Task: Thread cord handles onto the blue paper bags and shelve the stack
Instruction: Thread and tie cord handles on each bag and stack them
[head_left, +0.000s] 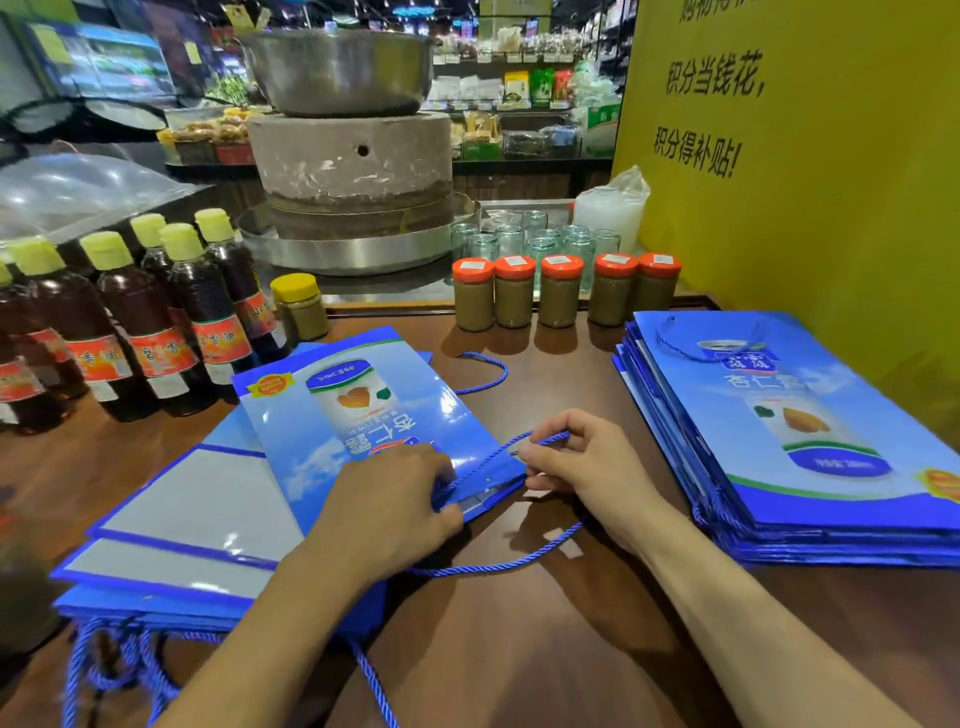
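A flat blue paper bag lies on a pile of flat bags at the left of the wooden counter. My left hand presses on the bag's near rim and pinches it. My right hand pinches a blue cord just right of the rim; the cord loops down onto the counter in front of the bag. Another cord loop lies beyond the bag. At the right sits a stack of blue bags with a cord handle on the top one.
Dark oil bottles with yellow caps stand at the back left, orange-lidded jars along the back, empty glass jars behind them. A stone mill rises beyond. A yellow wall borders the right. Loose cords hang at the near left.
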